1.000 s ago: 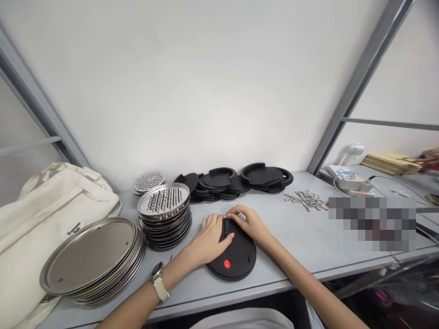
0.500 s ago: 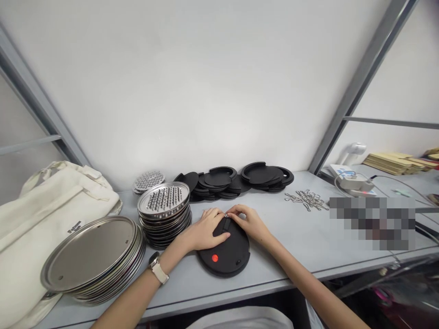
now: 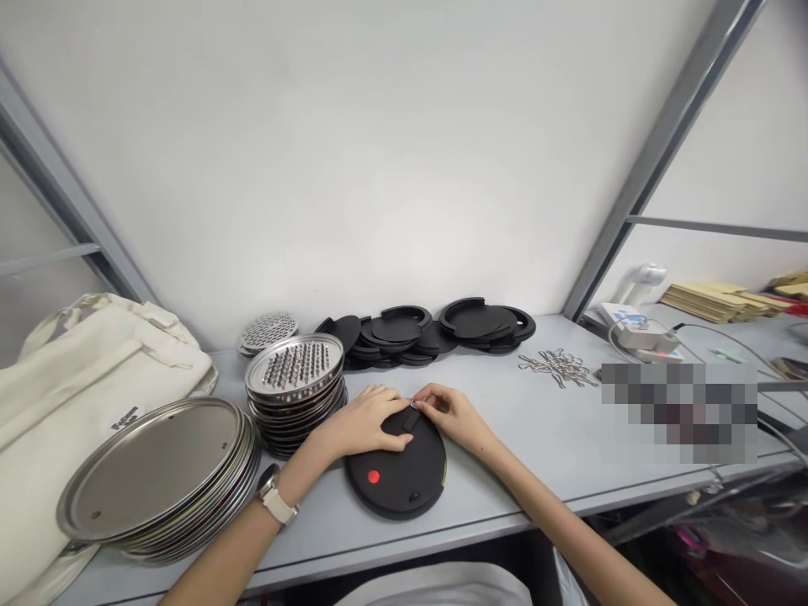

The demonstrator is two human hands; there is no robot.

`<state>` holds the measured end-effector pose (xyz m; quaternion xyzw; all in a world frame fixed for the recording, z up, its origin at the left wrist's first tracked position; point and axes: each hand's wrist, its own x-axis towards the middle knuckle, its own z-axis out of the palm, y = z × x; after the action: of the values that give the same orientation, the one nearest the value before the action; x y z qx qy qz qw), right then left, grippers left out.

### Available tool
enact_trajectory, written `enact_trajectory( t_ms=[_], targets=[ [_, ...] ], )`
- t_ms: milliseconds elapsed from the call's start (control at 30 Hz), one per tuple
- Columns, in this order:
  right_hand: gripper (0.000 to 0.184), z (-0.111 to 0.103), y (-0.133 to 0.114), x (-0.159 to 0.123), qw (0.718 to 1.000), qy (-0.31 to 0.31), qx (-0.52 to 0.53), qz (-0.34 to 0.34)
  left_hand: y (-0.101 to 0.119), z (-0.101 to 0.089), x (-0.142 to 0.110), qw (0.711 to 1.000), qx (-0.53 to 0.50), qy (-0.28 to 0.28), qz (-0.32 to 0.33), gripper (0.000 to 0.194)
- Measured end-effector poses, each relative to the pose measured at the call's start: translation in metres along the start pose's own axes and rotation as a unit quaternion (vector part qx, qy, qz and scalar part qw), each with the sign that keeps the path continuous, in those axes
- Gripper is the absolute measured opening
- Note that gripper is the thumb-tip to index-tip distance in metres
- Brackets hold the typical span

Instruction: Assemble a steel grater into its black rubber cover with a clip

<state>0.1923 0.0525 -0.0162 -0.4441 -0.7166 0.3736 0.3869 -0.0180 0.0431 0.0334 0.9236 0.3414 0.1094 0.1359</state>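
A black round disc (image 3: 397,480) with a red dot and a short black strap lies on the table before me. My left hand (image 3: 372,425) grips its upper left side, thumb on the top face and fingers along the far edge. At the disc's far edge, my right hand (image 3: 445,411) pinches a small metal clip (image 3: 413,404) by the strap; the fingers partly hide it. Off to the right lies a loose pile of thin metal clips (image 3: 559,368). Several more black discs and rings (image 3: 401,328) are heaped against the wall.
Left of my hands stand a stack of round metal grater plates (image 3: 296,366) and a stack of oval metal trays (image 3: 157,471). A cream cloth bag (image 3: 76,396) lies at far left. Cardboard pieces (image 3: 707,301) and a white device with cables (image 3: 640,328) sit at right.
The view has shifted slightly. The disc has turned a little, with a yellowish sliver now showing at its right edge. Both hands keep their places at the clip and disc.
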Motion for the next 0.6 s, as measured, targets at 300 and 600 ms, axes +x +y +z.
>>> enact_trajectory(
  t_ms=[300, 600],
  targets=[
    [0.016, 0.011, -0.005, -0.026, 0.996, -0.019, 0.085, 0.013, 0.016, 0.0, -0.012, 0.999, -0.02, -0.008, -0.041, 0.052],
    [0.019, 0.012, -0.01, -0.033, 0.997, -0.009, 0.072, 0.002, 0.021, 0.021, -0.013, 0.998, -0.011, 0.049, -0.038, 0.036]
  ],
)
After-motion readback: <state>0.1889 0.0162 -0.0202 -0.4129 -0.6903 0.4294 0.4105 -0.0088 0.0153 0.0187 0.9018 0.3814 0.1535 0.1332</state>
